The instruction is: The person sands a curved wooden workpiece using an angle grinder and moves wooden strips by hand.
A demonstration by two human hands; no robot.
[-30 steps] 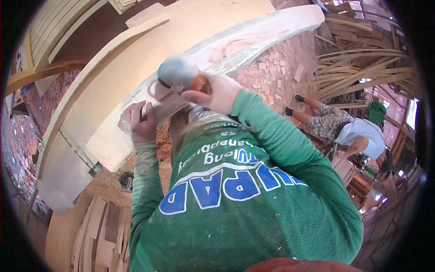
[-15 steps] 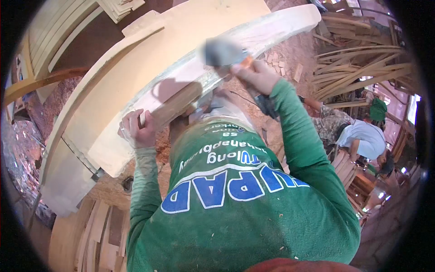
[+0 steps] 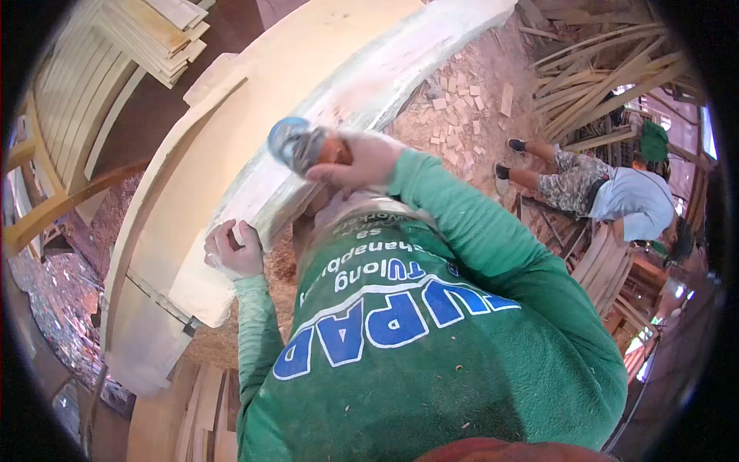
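My right hand (image 3: 358, 160) is closed round an angle grinder (image 3: 296, 145), slightly smeared by motion, with an orange part by the thumb. Its round head is over the pale edge band of a large curved wooden piece (image 3: 192, 165); I cannot tell whether it touches. My left hand (image 3: 233, 250) rests at the near edge of that piece, fingers loosely bent and thumb apart, with no tool in it. The band (image 3: 369, 73) looks whitish and dusty, with pinkish patches.
Small wood offcuts (image 3: 462, 100) lie on the sawdust-covered ground. Long curved strips (image 3: 608, 69) are piled at upper right. A person in a light shirt (image 3: 635, 200) bends over boards at right. Stacked planks (image 3: 92, 85) stand at upper left, and more boards (image 3: 173, 404) at lower left.
My right hand has brought the grinder left and slightly down along the band, closer to my left hand. The left hand stays at the edge. The view has shifted a little.
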